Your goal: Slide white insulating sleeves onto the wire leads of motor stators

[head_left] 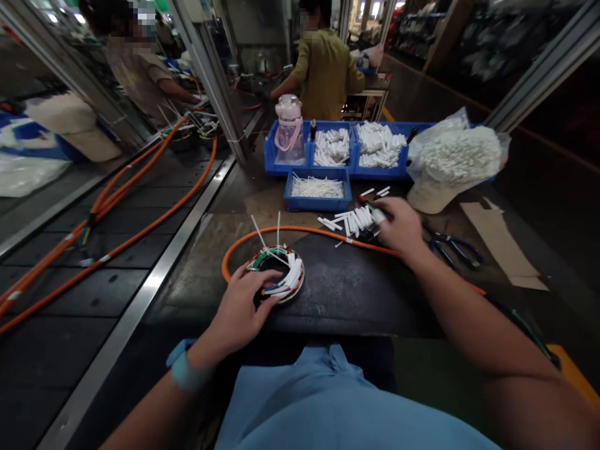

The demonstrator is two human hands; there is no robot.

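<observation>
1. Left hand (244,306): its grip pinches the near left side of a ring of wire (300,284), fingers on the left of the rim and thumb towards the front.
2. Ring: lies on the dark worktop (347,294), left of centre as I see it; white sleeves (293,272) line its right side, and two pale ties (279,230) stick up from its far side.
3. Right hand (400,228): fingers bent down at the right end of a heap of loose white tubes (357,220), beside a small red-and-green object (368,203). I cannot tell whether its grip is spread or pinching anything.
4. Orange cable (300,229): curves behind the ring and runs under the right forearm.
5. Blue tray (317,204): holds thin white ties, just behind the heap; blue bins (276,167) behind it contain more white tubes and a clear bottle (288,137).
6. Right side of the worktop: a bulging plastic bag (457,156), pliers (452,247) and a strip of cardboard (506,244).
7. Background: two co-workers (328,69) beyond the bins and conveyor (79,350).
</observation>
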